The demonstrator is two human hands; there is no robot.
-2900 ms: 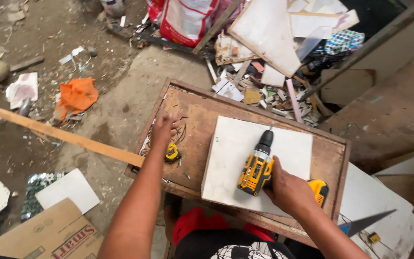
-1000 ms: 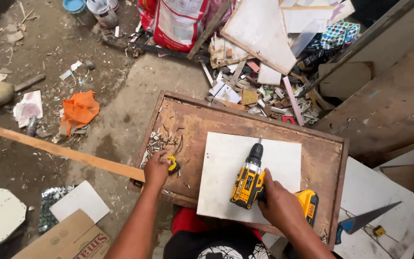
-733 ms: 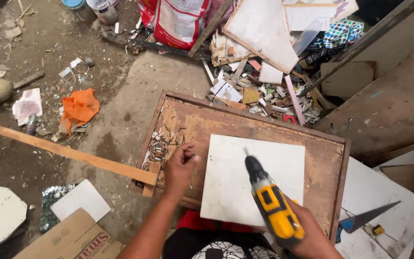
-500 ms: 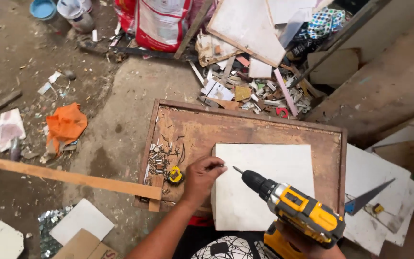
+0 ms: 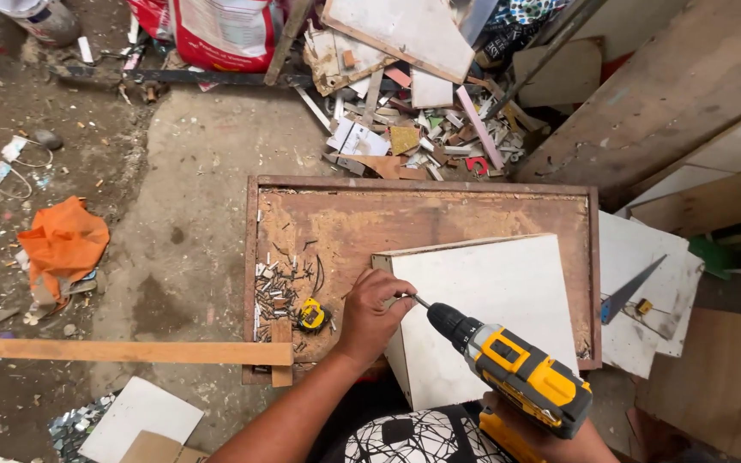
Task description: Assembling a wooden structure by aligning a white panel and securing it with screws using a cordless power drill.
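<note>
My right hand [image 5: 559, 441] grips a yellow and black cordless drill [image 5: 512, 367] whose bit points up-left at the left edge of a white board [image 5: 490, 300]. My left hand [image 5: 375, 315] rests at that edge with its fingers pinched at the bit's tip, as if around a small screw that I cannot make out. The board lies on a brown wooden table [image 5: 426, 214]. A pile of loose screws [image 5: 280, 287] and a small yellow tape measure [image 5: 312, 315] lie on the table to the left of my left hand.
A long wooden strip [image 5: 122, 351] reaches from the left to the table's corner. A handsaw [image 5: 632, 291] lies on white panels at the right. Wood offcuts [image 5: 405, 137] and a red and white sack [image 5: 220, 34] are beyond the table. An orange cloth [image 5: 62, 244] lies on the dirt floor.
The drill went from standing upright on the white board to being tilted with its bit at the board's left edge. My left hand moved from the screw pile to the bit's tip.
</note>
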